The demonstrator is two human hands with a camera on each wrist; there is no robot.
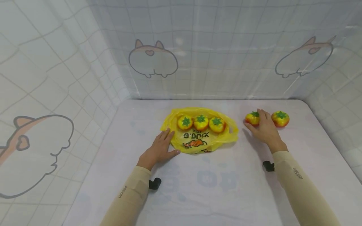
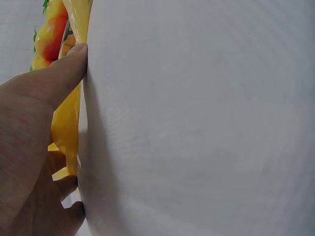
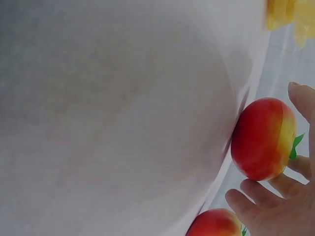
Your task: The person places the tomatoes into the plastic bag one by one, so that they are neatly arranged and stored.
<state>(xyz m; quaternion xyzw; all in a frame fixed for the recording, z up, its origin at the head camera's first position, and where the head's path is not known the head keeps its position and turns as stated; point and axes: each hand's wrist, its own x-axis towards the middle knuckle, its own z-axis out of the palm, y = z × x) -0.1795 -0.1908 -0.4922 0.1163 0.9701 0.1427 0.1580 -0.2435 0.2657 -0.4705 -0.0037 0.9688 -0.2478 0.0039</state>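
Note:
A yellow plastic bag point(image 1: 195, 143) with printed lettering lies flat on the table. Three red-and-yellow tomatoes point(image 1: 201, 122) with green leafy tops sit in a row on it. My left hand point(image 1: 160, 147) rests at the bag's left edge, fingers spread and thumb point(image 2: 69, 69) along its near side. Off to the right, my right hand point(image 1: 265, 128) reaches around another tomato point(image 3: 263, 139). Its fingers are close below that tomato in the right wrist view, while the thumb stands apart from it. One more tomato point(image 1: 280, 119) lies just right of this hand.
White tiled-pattern sheets form a back wall point(image 1: 226, 84) and side walls around the white table point(image 1: 203, 201). Black camera mounts point(image 1: 154, 183) show beside both wrists. The bag's handle loop point(image 1: 232, 129) points toward the right hand.

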